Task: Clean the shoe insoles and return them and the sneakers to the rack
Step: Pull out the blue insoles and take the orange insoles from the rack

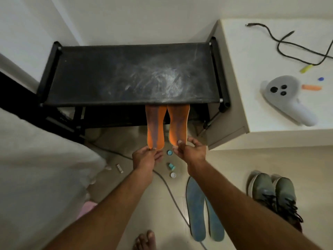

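Two orange insoles with grey wear marks hang side by side in front of the black shoe rack [131,73], their far ends hidden under its dusty top shelf. My left hand [146,156] pinches the heel of the left orange insole [155,126]. My right hand [189,150] pinches the heel of the right orange insole [177,123]. Two blue insoles [198,213] lie flat on the floor under my right forearm. A pair of grey-green sneakers [273,195] stands on the floor at the right.
A white cabinet [270,56] stands right of the rack, bearing a grey controller [288,100], a black cable and small coloured bits. Small bottle caps [171,166] and a grey cord [169,192] lie on the tiled floor. White bedding [41,168] fills the left. My bare foot [144,239] shows at the bottom.
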